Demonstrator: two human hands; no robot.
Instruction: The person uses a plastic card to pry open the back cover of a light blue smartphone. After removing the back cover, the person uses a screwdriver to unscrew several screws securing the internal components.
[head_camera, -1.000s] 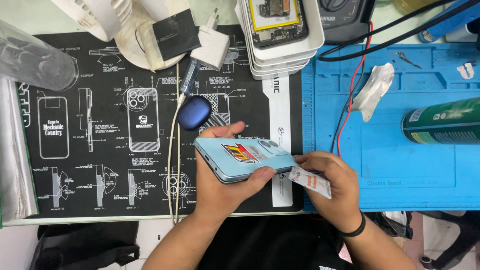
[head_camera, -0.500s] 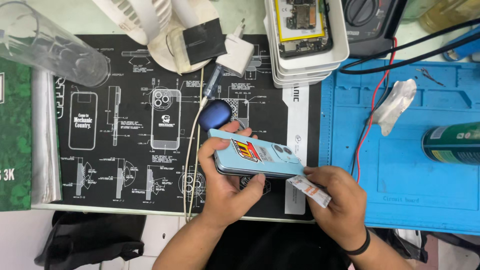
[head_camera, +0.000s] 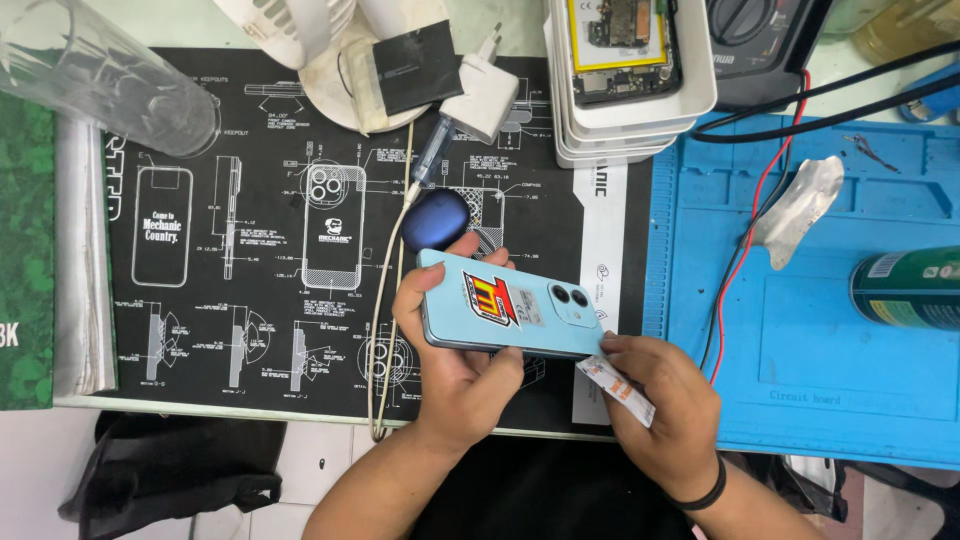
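My left hand (head_camera: 455, 365) grips a light blue phone (head_camera: 515, 303) back side up, with a red and orange sticker and a twin camera on it. The phone hangs just above the black printed work mat (head_camera: 250, 270). My right hand (head_camera: 660, 415) pinches a small white and orange card (head_camera: 615, 388) against the phone's lower right corner. A black band sits on the right wrist.
A dark blue oval case (head_camera: 436, 220) lies just beyond the phone, beside a white cable (head_camera: 385, 300) and a white charger (head_camera: 485, 100). Stacked white trays (head_camera: 625, 120) with an opened phone stand at the back. A blue silicone mat (head_camera: 800, 330) holds a green can (head_camera: 905, 288), crumpled foil and red and black leads.
Both hands with the phone and card have shifted slightly, and the view has moved a little; the grip on both is the same.
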